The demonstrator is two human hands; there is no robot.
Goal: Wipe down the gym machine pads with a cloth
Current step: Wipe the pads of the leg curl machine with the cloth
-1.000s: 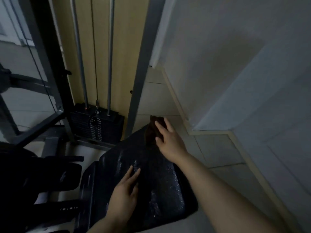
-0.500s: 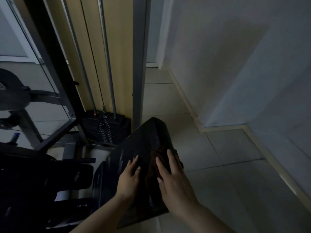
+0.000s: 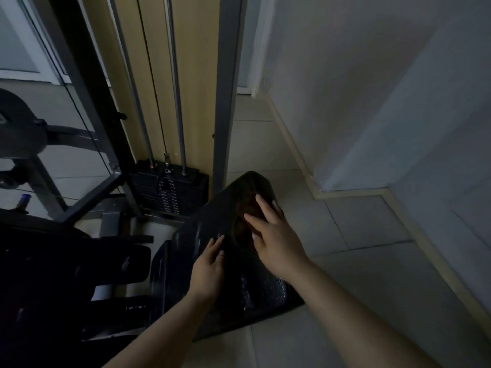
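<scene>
cloth: my brown cloth (image 3: 245, 208) is bunched up on the far half of the seat pad, right under my right hand. It's so dark in here I can only make out a crumpled shape with the near end running toward my left fingertips.

right hand: my right hand (image 3: 276, 235) lies flat on the cloth, fingers straight and spread a bit, pressing it onto the pad. Not gripping, just palm and fingers on top.

left hand: my left hand (image 3: 208, 269) rests flat on the bare pad just to the left of the cloth and a little nearer to me, fingers straight and together, holding nothing. Fingertips come right up beside the cloth's edge; can't tell if they actually touch it.

pad: the black pad (image 3: 196, 235) is long and narrow, and its long axis runs from near me away toward the upper right, with the far rounded end tipped up and pointing at the grey upright (image 3: 225, 102) of the frame. Surface looks shiny and speckled nearest me, on the right.

cloth direction: its long side runs roughly along the pad's length, as far as I can tell.

other stuff: weight stack (image 3: 167, 189) sits just left of that upright, tiled floor (image 3: 358, 261) on the right.
</scene>
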